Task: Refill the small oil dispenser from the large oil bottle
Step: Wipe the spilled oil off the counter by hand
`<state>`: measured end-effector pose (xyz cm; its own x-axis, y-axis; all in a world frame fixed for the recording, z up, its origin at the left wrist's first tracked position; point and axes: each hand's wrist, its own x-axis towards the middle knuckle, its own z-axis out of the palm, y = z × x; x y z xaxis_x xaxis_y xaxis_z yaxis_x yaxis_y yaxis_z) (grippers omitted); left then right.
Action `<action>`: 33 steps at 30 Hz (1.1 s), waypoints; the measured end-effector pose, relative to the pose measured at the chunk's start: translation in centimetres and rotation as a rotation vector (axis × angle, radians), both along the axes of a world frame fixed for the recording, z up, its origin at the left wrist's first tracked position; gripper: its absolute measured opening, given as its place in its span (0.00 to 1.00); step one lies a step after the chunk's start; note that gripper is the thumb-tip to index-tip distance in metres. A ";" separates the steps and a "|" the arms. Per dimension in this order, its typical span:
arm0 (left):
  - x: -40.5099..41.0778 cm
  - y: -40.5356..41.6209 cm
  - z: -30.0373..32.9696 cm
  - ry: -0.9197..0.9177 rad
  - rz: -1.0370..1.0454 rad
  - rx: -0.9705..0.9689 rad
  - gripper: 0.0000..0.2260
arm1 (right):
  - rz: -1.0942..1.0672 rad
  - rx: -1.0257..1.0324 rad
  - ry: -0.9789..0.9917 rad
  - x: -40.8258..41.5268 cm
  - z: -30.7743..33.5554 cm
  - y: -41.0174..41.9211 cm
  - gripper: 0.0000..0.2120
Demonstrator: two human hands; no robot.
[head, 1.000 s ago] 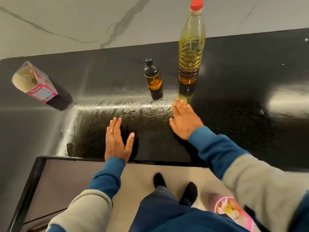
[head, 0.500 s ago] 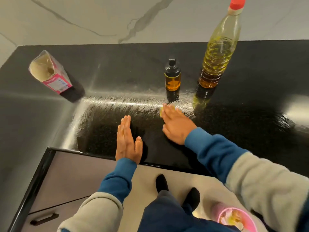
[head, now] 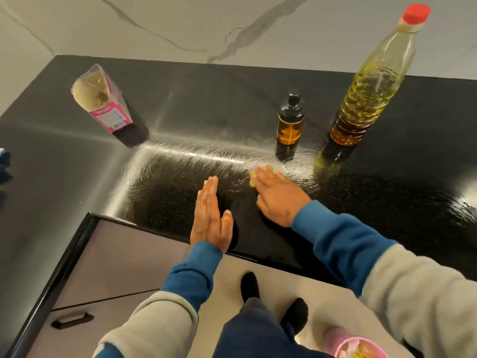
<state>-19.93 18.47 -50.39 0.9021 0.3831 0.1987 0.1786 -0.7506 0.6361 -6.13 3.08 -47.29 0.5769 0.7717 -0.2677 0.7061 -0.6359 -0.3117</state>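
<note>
The small oil dispenser (head: 289, 120) stands on the black bench (head: 206, 99), just beside the big oil bottle (head: 371, 81). The left hand (head: 210, 217) lies flat and holds nothing. The right hand (head: 277, 196) presses flat on a yellow cloth (head: 258, 171).

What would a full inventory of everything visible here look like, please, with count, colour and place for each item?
large oil bottle: one, clear with yellow oil and red cap, upright at the counter's far right.
small oil dispenser: one, amber with black top, upright left of the large bottle.
carton: one, pink and white, open-topped, far left of the counter.
countertop: one, glossy black with wipe streaks.
yellow cloth: one, mostly hidden under the right fingers.
drawer handle: one, black, on the cabinet below.
left hand: flat on the counter edge.
right hand: pressing the cloth.
sleeves: two, blue cuffs on grey.
</note>
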 end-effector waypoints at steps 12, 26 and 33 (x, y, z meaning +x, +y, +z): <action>0.3 0.6 -0.5 -0.051 0.048 -0.080 0.33 | 0.179 0.064 0.021 -3.1 -0.2 5.7 0.30; 0.2 0.3 -0.5 0.037 0.043 -0.011 0.30 | -0.182 0.022 0.032 0.6 0.3 1.1 0.33; 0.3 0.5 -0.4 0.034 0.024 -0.026 0.30 | 0.182 0.014 0.006 -7.6 0.1 -1.2 0.33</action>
